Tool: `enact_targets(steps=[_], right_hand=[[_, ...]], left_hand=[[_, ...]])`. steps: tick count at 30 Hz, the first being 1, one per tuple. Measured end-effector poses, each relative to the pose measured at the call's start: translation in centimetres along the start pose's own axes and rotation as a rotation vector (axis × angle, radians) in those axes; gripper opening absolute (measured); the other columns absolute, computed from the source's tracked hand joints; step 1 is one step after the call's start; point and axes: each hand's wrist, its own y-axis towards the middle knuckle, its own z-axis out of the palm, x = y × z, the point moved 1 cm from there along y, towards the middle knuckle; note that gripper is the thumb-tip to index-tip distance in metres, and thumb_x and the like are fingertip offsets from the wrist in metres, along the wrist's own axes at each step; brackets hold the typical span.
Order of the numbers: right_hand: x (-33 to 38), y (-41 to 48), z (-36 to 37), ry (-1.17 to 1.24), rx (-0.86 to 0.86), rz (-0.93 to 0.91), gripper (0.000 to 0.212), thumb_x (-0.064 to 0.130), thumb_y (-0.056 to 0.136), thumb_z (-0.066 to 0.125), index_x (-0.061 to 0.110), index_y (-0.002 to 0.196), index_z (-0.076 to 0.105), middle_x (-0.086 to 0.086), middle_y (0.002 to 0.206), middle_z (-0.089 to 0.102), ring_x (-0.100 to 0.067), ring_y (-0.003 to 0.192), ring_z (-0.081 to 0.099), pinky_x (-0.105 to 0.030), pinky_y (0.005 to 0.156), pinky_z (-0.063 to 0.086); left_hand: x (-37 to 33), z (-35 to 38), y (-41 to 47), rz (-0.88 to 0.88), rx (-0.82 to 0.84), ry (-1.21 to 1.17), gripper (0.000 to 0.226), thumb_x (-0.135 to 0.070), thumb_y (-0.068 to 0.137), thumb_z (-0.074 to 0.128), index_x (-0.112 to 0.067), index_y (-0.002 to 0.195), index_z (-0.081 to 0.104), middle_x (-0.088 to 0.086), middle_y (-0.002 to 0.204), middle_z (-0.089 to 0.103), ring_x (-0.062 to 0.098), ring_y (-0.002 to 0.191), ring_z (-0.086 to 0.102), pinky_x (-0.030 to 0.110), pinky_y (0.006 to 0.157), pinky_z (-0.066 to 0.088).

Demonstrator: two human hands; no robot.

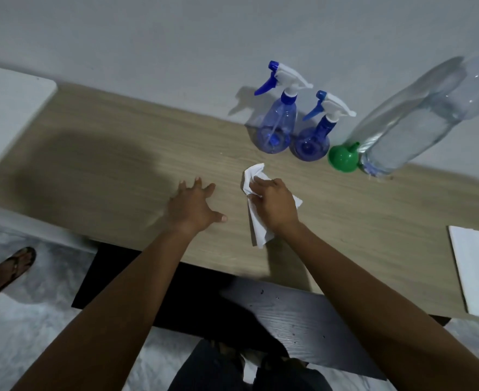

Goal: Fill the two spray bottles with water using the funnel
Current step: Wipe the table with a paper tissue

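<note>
Two blue see-through spray bottles stand at the back of the wooden table (97, 153), the taller one (277, 122) left of the shorter one (314, 139), both with white and blue trigger heads on. A green funnel (343, 158) lies on its side just right of them. A large clear water bottle (419, 114) stands beside the funnel. My right hand (275, 204) presses a crumpled white tissue (256, 230) on the table in front of the bottles. My left hand (194, 206) rests flat on the table with fingers spread, holding nothing.
A folded white paper (478, 272) lies near the table's right edge. A white surface (4, 108) adjoins the table at the left. A dark bench (303, 320) sits below the front edge. Another person's sandalled foot (12, 269) is on the floor at the left.
</note>
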Motion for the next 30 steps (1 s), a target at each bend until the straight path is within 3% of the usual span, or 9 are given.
enact_targets(steps=[2,7,12,16,22,24,26,28,30], right_hand=[[0.1,0.2,-0.3,0.086,-0.011,0.054,0.012,0.010,0.086,0.062,0.014,0.087,0.073,-0.012,0.084,0.071,-0.039,0.082,0.062,-0.032,0.065,0.032],[0.2,2.7,-2.3,0.276,-0.163,0.198,0.032,0.004,0.091,0.059,0.014,0.116,0.077,-0.012,0.113,0.076,-0.030,0.101,0.071,-0.033,0.091,0.052],[0.7,5.6,-1.8,0.190,-0.048,0.120,0.026,0.007,0.093,0.054,0.011,0.110,0.073,-0.013,0.108,0.072,-0.035,0.100,0.067,-0.035,0.079,0.047],[0.8,4.4,0.6,0.026,0.314,-0.010,0.064,0.038,0.107,0.040,0.006,0.159,0.021,-0.017,0.167,0.019,-0.031,0.154,0.020,-0.045,0.122,0.022],[-0.2,3.0,-0.3,-0.047,0.522,-0.107,0.070,0.022,0.106,0.039,0.008,0.162,-0.003,-0.010,0.170,-0.012,-0.025,0.157,-0.010,-0.044,0.126,-0.001],[-0.3,2.4,-0.5,-0.035,0.518,-0.128,0.071,0.013,0.104,0.042,0.010,0.162,0.001,-0.009,0.170,-0.008,-0.025,0.158,-0.005,-0.042,0.125,0.005],[-0.7,1.4,-0.8,-0.063,0.422,-0.172,0.074,0.007,0.098,0.054,0.017,0.161,0.017,-0.008,0.170,0.015,-0.028,0.154,0.022,-0.041,0.115,0.031],[-1.4,0.4,-1.3,-0.037,0.261,-0.193,0.073,0.004,0.082,0.066,0.028,0.147,0.042,-0.009,0.148,0.055,-0.035,0.123,0.060,-0.038,0.084,0.049],[-2.4,0.2,-2.2,0.075,0.114,-0.134,0.048,0.014,0.082,0.061,0.025,0.129,0.066,-0.008,0.113,0.075,-0.033,0.094,0.071,-0.039,0.074,0.054]], left_hand=[[0.0,0.0,0.0,-0.005,0.006,-0.006,0.100,-0.058,0.071,0.082,-0.036,0.155,0.032,-0.001,0.169,0.011,0.033,0.156,0.004,0.053,0.122,0.023],[0.0,-0.1,0.1,-0.011,0.024,-0.013,0.102,-0.059,0.071,0.082,-0.036,0.156,0.031,-0.001,0.169,0.010,0.033,0.156,0.002,0.054,0.122,0.023],[0.2,0.0,0.2,-0.001,0.023,-0.002,0.101,-0.061,0.072,0.080,-0.037,0.156,0.030,-0.001,0.170,0.009,0.034,0.156,0.001,0.057,0.121,0.023],[0.2,0.0,0.1,0.009,0.012,0.043,0.100,-0.063,0.073,0.077,-0.037,0.156,0.029,-0.001,0.169,0.010,0.034,0.156,0.003,0.056,0.121,0.025],[0.0,-0.2,0.0,0.006,0.029,0.037,0.100,-0.062,0.072,0.079,-0.038,0.155,0.030,-0.002,0.170,0.009,0.034,0.156,0.002,0.055,0.120,0.026],[-0.1,-0.2,-0.1,0.004,0.031,0.051,0.099,-0.063,0.072,0.078,-0.037,0.155,0.031,-0.002,0.169,0.010,0.034,0.156,0.002,0.056,0.120,0.026],[-0.4,-0.4,-0.2,0.012,0.023,0.094,0.098,-0.064,0.073,0.078,-0.036,0.155,0.032,-0.001,0.169,0.013,0.036,0.155,0.005,0.056,0.118,0.029],[-1.1,-0.6,-0.4,0.058,0.007,0.169,0.097,-0.063,0.072,0.078,-0.035,0.154,0.034,-0.001,0.168,0.017,0.037,0.154,0.008,0.056,0.117,0.029],[-2.1,-0.4,-0.3,0.155,0.057,0.194,0.101,-0.061,0.070,0.080,-0.035,0.155,0.031,-0.001,0.168,0.014,0.035,0.155,0.006,0.057,0.119,0.025]])
